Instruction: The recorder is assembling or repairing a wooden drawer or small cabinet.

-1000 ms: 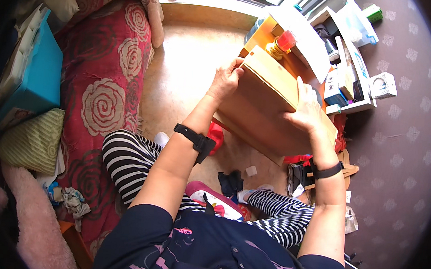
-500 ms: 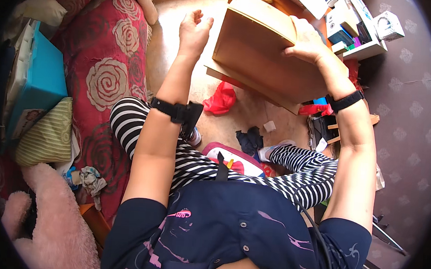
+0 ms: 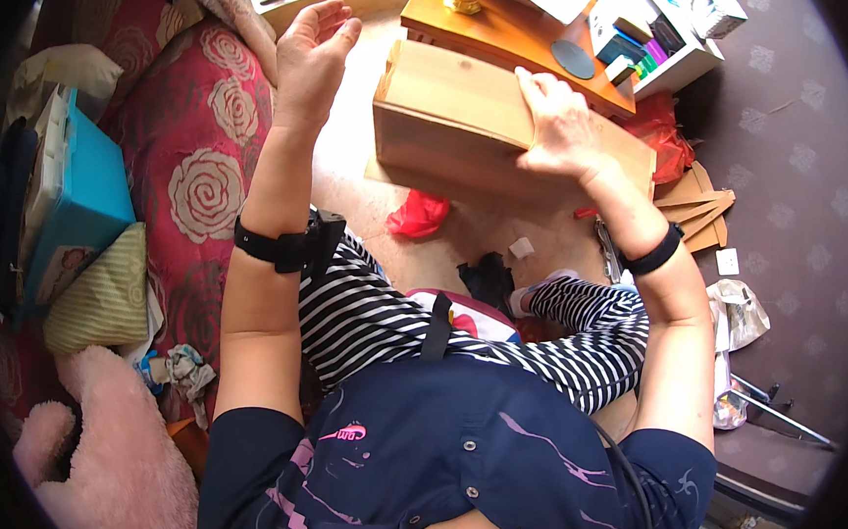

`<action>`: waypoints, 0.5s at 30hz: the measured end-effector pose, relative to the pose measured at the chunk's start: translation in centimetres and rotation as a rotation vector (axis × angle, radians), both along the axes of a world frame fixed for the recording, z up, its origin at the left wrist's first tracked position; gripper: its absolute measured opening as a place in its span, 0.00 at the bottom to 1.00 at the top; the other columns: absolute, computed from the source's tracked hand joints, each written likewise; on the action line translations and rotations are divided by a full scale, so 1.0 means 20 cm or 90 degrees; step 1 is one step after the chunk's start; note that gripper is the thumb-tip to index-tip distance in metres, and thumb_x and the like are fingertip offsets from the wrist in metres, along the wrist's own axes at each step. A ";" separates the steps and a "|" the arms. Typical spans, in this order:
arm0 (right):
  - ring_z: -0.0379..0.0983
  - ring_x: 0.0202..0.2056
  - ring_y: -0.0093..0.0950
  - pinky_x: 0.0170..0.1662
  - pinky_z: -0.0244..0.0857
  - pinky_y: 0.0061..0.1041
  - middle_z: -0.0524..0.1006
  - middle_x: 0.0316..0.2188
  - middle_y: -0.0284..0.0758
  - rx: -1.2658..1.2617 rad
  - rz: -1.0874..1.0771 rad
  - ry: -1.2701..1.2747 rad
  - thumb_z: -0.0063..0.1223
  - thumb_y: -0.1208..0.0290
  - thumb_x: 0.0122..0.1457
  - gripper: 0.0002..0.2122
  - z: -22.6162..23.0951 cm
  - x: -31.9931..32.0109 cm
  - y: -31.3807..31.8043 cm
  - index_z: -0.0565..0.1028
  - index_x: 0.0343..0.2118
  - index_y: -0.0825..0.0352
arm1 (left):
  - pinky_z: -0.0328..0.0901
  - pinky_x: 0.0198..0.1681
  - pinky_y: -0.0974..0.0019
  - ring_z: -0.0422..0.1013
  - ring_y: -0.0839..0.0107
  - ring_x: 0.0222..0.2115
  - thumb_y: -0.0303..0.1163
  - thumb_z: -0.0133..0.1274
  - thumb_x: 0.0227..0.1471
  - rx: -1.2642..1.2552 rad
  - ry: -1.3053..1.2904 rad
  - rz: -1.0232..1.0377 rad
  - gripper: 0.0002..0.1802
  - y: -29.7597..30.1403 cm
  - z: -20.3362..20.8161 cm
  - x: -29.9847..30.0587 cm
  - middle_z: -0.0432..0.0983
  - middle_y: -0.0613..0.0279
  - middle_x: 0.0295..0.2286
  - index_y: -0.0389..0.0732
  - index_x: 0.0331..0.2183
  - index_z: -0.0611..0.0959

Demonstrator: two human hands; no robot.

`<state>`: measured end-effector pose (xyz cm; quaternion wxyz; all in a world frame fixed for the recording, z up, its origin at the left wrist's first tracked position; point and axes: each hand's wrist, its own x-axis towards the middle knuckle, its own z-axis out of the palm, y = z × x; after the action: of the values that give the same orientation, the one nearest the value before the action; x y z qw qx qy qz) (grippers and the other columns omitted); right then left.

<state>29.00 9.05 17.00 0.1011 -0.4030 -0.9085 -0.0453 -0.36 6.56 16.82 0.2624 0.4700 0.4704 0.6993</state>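
Note:
A light-brown wooden drawer (image 3: 455, 95) is tipped up in front of me, its long side turned toward the top and its flat panel facing my legs. My right hand (image 3: 563, 127) grips its upper edge near the middle, thumb on the near side and fingers over the top. Raised to the left of the drawer, my left hand (image 3: 310, 65) is apart from it and holds nothing; its fingers are loosely bent with the thumb away from them. What lies inside the drawer is hidden from me.
Behind the drawer stands an orange-brown wooden cabinet (image 3: 504, 29) with a dark round disc (image 3: 573, 59) and a white organizer (image 3: 688, 72). A flowered red sofa cover (image 3: 203, 190) lines the left. On the floor are a red bag (image 3: 418, 215), black cloth (image 3: 489, 279) and wooden slats (image 3: 698, 210).
The drawer has come lower and tilted, so its long side shows more and the cabinet behind is uncovered. My right hand still grips it. My left hand has moved left.

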 end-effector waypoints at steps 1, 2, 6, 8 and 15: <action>0.65 0.48 0.42 0.50 0.60 0.35 0.66 0.47 0.44 -0.029 -0.010 0.005 0.63 0.65 0.25 0.47 0.03 0.00 -0.04 0.59 0.57 0.71 | 0.66 0.46 0.71 0.71 0.70 0.42 0.26 0.55 0.50 -0.007 0.023 -0.005 0.17 0.00 -0.01 0.00 0.75 0.55 0.39 0.31 0.43 0.75; 0.65 0.48 0.42 0.51 0.60 0.35 0.66 0.47 0.45 -0.017 -0.009 0.015 0.63 0.65 0.25 0.47 0.02 0.02 -0.08 0.59 0.57 0.71 | 0.66 0.46 0.71 0.71 0.70 0.42 0.26 0.55 0.50 -0.017 0.046 -0.010 0.17 0.00 -0.01 0.01 0.75 0.54 0.39 0.31 0.43 0.75; 0.64 0.49 0.42 0.51 0.60 0.36 0.66 0.47 0.46 -0.037 -0.004 0.060 0.64 0.64 0.26 0.46 0.05 0.11 -0.21 0.59 0.56 0.72 | 0.66 0.45 0.70 0.72 0.70 0.41 0.28 0.55 0.50 -0.008 0.136 -0.047 0.17 0.02 -0.01 0.05 0.76 0.54 0.38 0.32 0.43 0.77; 0.64 0.50 0.41 0.51 0.60 0.35 0.66 0.47 0.45 -0.051 -0.016 0.058 0.64 0.64 0.26 0.46 0.08 0.15 -0.27 0.60 0.55 0.72 | 0.67 0.45 0.71 0.72 0.71 0.40 0.27 0.55 0.50 -0.018 0.160 -0.081 0.16 0.03 0.01 0.07 0.77 0.55 0.38 0.32 0.42 0.77; 0.64 0.50 0.41 0.53 0.58 0.34 0.66 0.48 0.45 -0.096 -0.050 0.093 0.66 0.66 0.24 0.46 0.06 0.34 -0.41 0.61 0.55 0.71 | 0.66 0.43 0.72 0.72 0.74 0.38 0.30 0.54 0.52 -0.114 0.172 -0.173 0.14 0.03 -0.13 0.11 0.78 0.59 0.35 0.33 0.40 0.79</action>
<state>35.89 0.89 18.12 0.1341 -0.4471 -0.8830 0.0489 1.85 7.14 14.12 0.3296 0.5934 0.4938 0.5436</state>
